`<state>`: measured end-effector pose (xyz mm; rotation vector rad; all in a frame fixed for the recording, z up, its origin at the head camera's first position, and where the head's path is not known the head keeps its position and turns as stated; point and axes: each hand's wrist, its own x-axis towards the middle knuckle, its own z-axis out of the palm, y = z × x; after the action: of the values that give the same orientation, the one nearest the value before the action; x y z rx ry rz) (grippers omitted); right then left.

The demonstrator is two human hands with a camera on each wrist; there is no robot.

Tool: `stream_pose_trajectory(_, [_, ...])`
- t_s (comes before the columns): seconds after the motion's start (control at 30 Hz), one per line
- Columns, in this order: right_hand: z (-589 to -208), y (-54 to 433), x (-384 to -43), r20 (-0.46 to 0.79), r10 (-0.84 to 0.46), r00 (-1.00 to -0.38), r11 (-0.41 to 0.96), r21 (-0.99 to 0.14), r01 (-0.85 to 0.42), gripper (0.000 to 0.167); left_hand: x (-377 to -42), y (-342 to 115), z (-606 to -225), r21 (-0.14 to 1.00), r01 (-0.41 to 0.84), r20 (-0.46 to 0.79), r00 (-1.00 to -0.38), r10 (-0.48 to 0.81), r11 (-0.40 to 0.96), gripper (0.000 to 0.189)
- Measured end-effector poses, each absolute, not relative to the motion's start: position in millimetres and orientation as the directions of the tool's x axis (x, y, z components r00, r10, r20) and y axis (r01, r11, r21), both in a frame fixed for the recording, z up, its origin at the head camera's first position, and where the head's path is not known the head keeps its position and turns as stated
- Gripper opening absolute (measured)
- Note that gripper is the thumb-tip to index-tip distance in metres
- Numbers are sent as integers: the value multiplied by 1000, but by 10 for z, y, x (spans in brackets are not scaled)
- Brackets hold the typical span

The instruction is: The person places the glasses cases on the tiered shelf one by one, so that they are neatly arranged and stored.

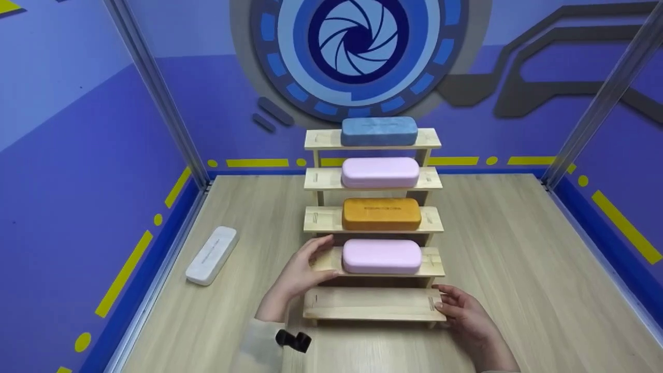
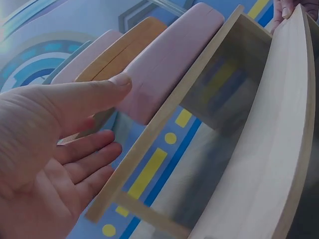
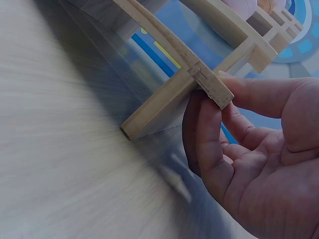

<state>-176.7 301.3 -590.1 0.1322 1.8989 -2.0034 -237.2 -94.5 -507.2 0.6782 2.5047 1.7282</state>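
Observation:
A stepped wooden rack [image 1: 373, 304] stands in the middle, with glasses-type cases on its upper steps. My right hand [image 1: 469, 318] pinches the right end of the lowest step. In the right wrist view, the right thumb lies above that board end [image 3: 212, 87] and the fingers curl under it. At the left end of the step above, my left hand [image 1: 300, 269] has its thumb and fingers spread beside a pink case [image 1: 382, 256]. The left wrist view has the left thumb overlapping this pink case [image 2: 172, 62], with the other fingers loosely bent below.
Higher up the rack sit an orange case [image 1: 382, 214], another pink case [image 1: 380, 172] and a blue case [image 1: 379, 131]. A white case [image 1: 212, 255] lies on the table [image 1: 248, 207] to the left. Blue-purple panels [image 1: 72, 171] with metal posts enclose the table.

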Motion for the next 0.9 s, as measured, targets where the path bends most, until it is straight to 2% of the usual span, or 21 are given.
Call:
stream_pose_trajectory(0.13, [-5904, 3023, -1764, -308, -220, -926, -20, -947, 319, 70, -2333, -1120, -5081, 911, 329, 240, -913, 330, 247, 71])
stream_pose_trajectory(0.5, [-5906, 3028, -1765, -315, -216, -924, -11, -946, 325, 71, -2275, -1597, -5128, 918, 261, 232, -964, 129, 299, 64])
stream_pose_trajectory(0.9, [-5918, 3022, -1768, -297, -214, -931, -16, -952, 307, 70, -2355, -2224, -5260, 948, 150, 184, -978, -101, 281, 65])
